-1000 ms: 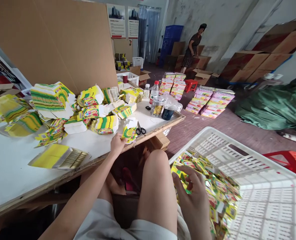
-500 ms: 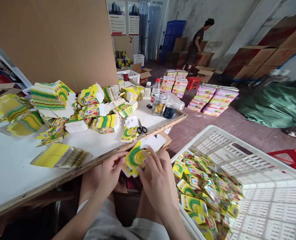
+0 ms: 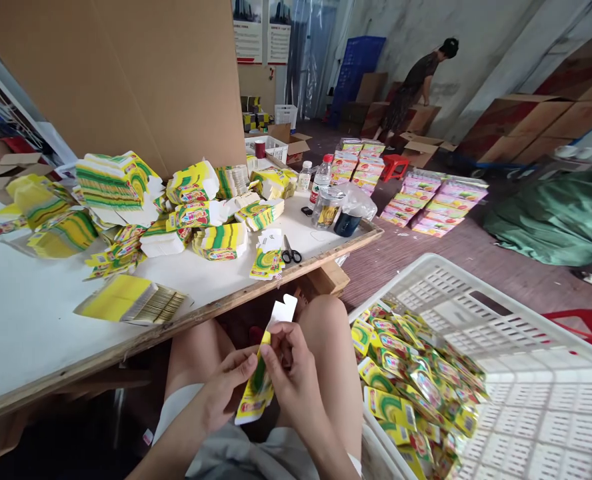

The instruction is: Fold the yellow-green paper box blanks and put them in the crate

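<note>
So half a second ago I had this yellow-green carton (image 3: pixel 260 383) up by the desk (image 3: pixel 26 320) edge with its broad face showing; now it's down over my lap at 12 o'clock (straight ahead of me), tilted and turned narrow, white flaps poking out the far end. My left hand (image 3: pixel 221 390) is gripping it near the lower end, and my right hand (image 3: pixel 293 373), which was over the basket (image 3: pixel 526 400) at 2 o'clock a second back, is pinching it higher up. I'd say that puts me past fetching and into proper two-handed handling. Little carton pile (image 3: pixel 267 257) hasn't budged, further out at 12 beside the scissors (image 3: pixel 291 255). Can't really tell if the carton's been popped into shape, my fingers cover too much.
</note>
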A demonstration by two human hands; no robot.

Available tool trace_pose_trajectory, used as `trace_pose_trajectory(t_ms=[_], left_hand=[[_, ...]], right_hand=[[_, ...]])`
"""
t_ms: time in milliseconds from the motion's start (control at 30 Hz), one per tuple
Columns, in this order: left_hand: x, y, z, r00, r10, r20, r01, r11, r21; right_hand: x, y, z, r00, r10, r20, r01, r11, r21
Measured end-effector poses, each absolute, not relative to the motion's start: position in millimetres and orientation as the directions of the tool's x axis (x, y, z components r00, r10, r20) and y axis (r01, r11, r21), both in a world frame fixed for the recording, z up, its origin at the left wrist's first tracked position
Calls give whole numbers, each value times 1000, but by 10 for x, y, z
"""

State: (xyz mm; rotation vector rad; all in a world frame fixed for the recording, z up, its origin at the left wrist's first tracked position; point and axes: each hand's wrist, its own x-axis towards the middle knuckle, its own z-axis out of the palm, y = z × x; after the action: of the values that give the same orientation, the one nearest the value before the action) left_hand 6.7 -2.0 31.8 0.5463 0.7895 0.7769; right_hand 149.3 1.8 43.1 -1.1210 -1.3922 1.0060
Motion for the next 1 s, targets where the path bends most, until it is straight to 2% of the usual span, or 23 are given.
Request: trace_pose_trajectory(t_ms=[67,167,267,367,500,567,833,1000], left_hand=[[102,-6,320,398,816,-418,-429,569,702],[135,33,300,221,881,-418,-474,472,743],[157,50,298,152,913,-379,-503,402,765],[184,38,370,218,892,-395,-570,445,691],[237,8,497,466,804,-370,-623,595,508],[260,-16,513,518,786,-337,-616,616,491],[345,-132,446,356,901,-249,-543,416,729],[375,-84,435,260,925,-279,-542,379,750]], right_hand=[[1494,-4,411,38,974,222,113,217,-970],[1490,-24,357,221,946,239,150,209,-966],[1461,-41,285,168,978,125,51,118,-992],[1444,-51,197,112,991,72,59,65,-996],[1472,-43,103,198,971,131,207,89,-974],[1491,-37,90,194,969,154,223,109,-969],[1524,-7,166,96,985,145,164,128,-978],[1537,-3,187,57,990,127,100,121,-988]])
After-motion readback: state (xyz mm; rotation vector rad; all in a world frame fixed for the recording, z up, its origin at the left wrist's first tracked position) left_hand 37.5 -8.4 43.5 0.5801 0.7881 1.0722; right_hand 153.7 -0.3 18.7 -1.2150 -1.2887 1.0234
